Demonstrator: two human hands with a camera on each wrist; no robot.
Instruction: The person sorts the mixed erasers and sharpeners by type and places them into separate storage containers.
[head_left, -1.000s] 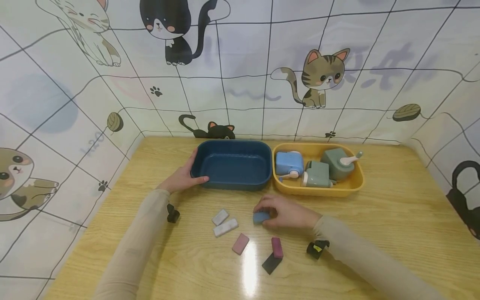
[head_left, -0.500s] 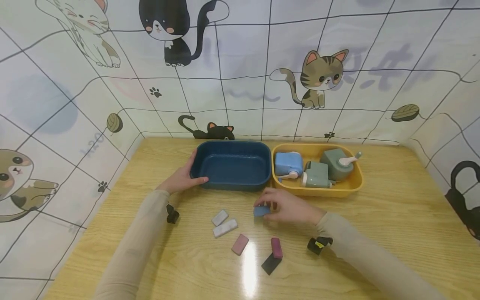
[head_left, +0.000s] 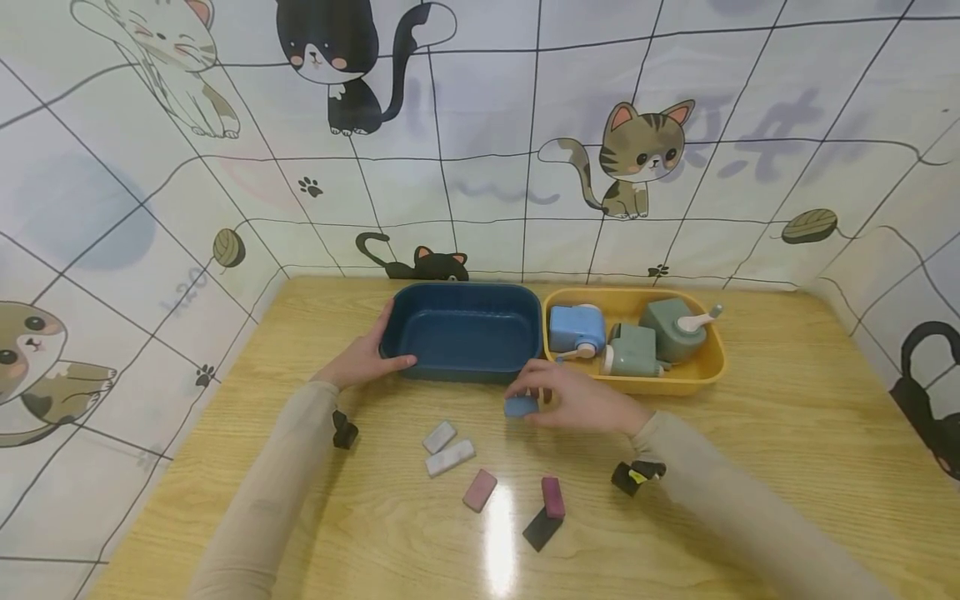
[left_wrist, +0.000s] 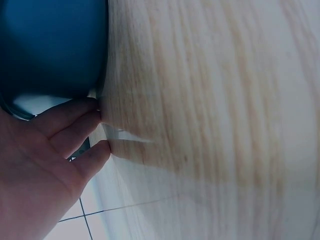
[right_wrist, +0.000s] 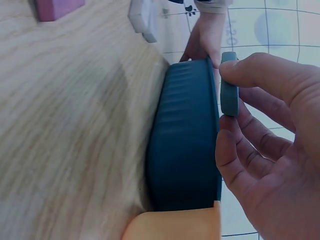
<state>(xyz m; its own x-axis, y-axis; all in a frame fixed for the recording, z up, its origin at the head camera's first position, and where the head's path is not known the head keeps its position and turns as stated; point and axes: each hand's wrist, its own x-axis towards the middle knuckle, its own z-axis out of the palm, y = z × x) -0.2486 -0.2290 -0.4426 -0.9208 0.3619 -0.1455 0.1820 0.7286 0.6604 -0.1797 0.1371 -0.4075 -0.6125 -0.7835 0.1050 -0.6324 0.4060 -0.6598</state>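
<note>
With thumb and fingertips my right hand (head_left: 581,400) pinches a small blue eraser (head_left: 517,407), just in front of the dark blue bin (head_left: 465,373). The right wrist view shows the eraser (right_wrist: 229,92) raised off the table, its narrow edge facing the camera. My left hand (head_left: 363,358) rests against the left end of that bin, thumb at the front rim and fingers along the side. In the left wrist view its fairly straight fingers (left_wrist: 80,120) lie beside the bin wall. Nothing lies inside the bin.
Right of the bin, a yellow bin (head_left: 637,386) contains crank pencil sharpeners, one blue (head_left: 576,327) and two green. On the table nearer me lie two white erasers (head_left: 450,458), a pink one (head_left: 480,490), and a magenta one (head_left: 552,497) overlapping a black piece (head_left: 542,531).
My right hand has lifted the blue eraser from the table and moved it toward the dark blue bin. My left hand has stayed at the bin's left end.
</note>
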